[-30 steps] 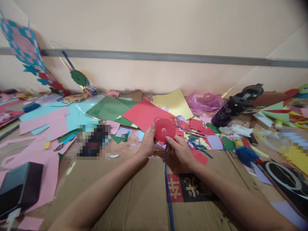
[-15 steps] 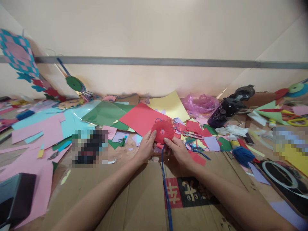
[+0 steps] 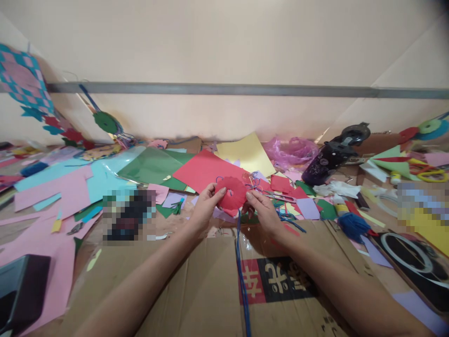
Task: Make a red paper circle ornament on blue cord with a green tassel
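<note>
A round red paper disc (image 3: 231, 194) with a frilled edge and a small centre hole is held up between both hands over the cardboard sheet (image 3: 196, 285). My left hand (image 3: 203, 208) pinches its left edge with thumb and fingers. My right hand (image 3: 264, 213) grips its right edge. Blue yarn (image 3: 241, 271) hangs from under the disc and runs down toward me across the cardboard.
Loose coloured paper covers the table: a red sheet (image 3: 199, 171), green sheet (image 3: 150, 166), yellow sheet (image 3: 247, 152), pink sheets (image 3: 49, 192). A dark glue gun (image 3: 329, 157) lies at the right, a blue yarn ball (image 3: 352, 224) nearer. A black box (image 3: 21, 290) sits at lower left.
Both hands have shifted their grip round the disc, the right hand moving from its lower edge to its right side. The disc now tilts flatter and sits slightly lower.
</note>
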{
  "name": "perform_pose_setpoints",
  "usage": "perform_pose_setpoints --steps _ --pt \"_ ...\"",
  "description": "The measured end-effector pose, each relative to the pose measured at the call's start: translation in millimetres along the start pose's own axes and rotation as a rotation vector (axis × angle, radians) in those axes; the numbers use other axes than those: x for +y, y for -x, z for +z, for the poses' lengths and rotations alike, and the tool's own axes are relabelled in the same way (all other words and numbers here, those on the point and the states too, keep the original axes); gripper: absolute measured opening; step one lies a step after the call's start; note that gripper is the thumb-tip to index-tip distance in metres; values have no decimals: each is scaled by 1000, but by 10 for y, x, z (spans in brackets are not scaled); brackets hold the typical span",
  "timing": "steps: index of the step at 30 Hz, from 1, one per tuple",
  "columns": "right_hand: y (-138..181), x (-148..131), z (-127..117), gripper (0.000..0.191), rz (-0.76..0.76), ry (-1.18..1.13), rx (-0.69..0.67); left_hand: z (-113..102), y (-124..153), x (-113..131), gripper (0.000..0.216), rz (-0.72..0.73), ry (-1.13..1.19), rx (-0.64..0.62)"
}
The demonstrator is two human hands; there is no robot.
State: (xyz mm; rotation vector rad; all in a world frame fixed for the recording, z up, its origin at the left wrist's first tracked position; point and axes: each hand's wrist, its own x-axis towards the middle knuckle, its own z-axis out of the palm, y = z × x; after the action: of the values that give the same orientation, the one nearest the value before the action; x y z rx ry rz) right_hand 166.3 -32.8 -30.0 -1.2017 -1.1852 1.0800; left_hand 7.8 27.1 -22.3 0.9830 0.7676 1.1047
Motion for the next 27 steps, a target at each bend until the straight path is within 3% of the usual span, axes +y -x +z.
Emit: perform_pose_setpoints --steps 5,8,12,14,17,22,27 --pt "-2 37 28 31 -12 -31 16 118 103 -39 55 -65 76 -39" --pt "-39 37 -14 30 -27 17 89 90 82 -43 48 -100 6 -59" --pt "-92 20 -95 30 -94 86 118 -116 -56 5 41 137 -251 303" --pt "-94 18 -110 30 -135 159 128 -180 -92 39 37 265 -304 373" --pt "-62 20 -94 30 -144 234 90 -141 -53 64 27 308 -409 258" --pt "2 -11 -40 28 -151 269 8 12 65 13 29 178 -506 -62" --pt "41 -28 -6 32 -144 272 10 48 117 -19 31 130 -499 -96"
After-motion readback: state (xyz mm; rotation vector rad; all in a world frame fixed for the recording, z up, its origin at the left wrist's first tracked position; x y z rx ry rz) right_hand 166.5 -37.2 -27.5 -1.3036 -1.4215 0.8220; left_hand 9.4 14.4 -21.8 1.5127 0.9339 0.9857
